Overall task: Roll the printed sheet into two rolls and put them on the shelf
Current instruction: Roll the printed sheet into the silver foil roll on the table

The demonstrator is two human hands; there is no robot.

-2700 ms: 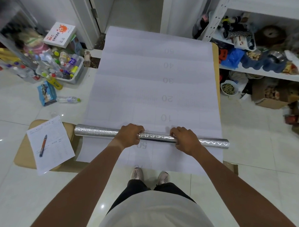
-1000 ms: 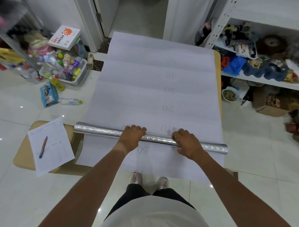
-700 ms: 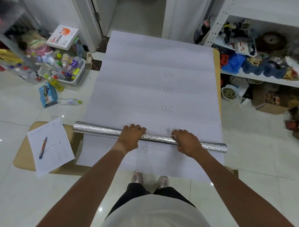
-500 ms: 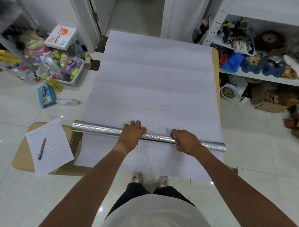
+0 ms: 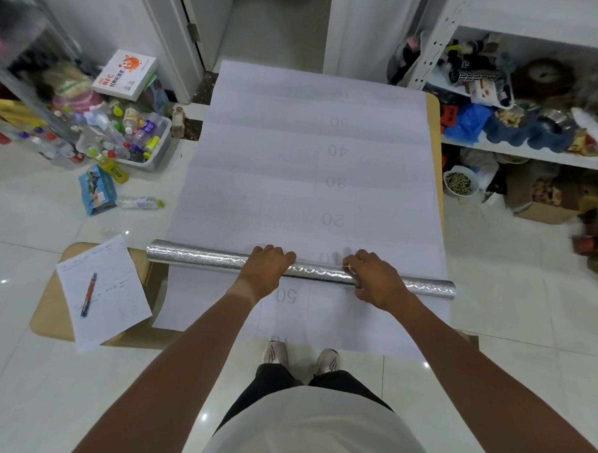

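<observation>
Both hands are on the silver roll (image 5: 200,259) now: the left hand (image 5: 266,271) curls its fingers over the top and the right hand (image 5: 374,281) grips it beside. The roll lies across the printed sheet (image 5: 311,158), spread flat on the table (image 5: 435,136).

Our arms reach forward, nearly straight. Our left hand (image 5: 266,271) and right hand (image 5: 374,281) lie palm-down, fingers curled over.

Silver foil roll (image 5: 200,259) lying crosswise on white numbered sheet (image 5: 293,164), sheet flat on table.
</observation>
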